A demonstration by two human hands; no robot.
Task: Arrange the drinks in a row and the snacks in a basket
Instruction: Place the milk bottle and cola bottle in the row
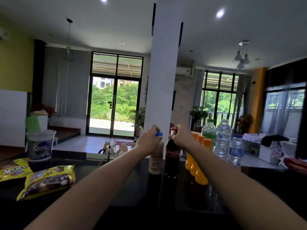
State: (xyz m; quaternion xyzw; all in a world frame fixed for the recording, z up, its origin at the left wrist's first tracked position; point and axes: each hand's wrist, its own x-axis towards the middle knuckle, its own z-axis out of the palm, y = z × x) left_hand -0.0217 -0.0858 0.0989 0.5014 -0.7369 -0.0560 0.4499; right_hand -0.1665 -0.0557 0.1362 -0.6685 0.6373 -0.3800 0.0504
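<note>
A beige blue-capped bottle point(155, 161) and a cola bottle point(172, 157), stood side by side on the dark desk point(132, 188), are gripped at the neck by the left hand point(148, 140) and the right hand point(181, 138) respectively, orange bottles point(196, 168) and water bottles point(223, 140) being ranged just rightward, yellow snack packets point(48, 180) leftward.
</note>
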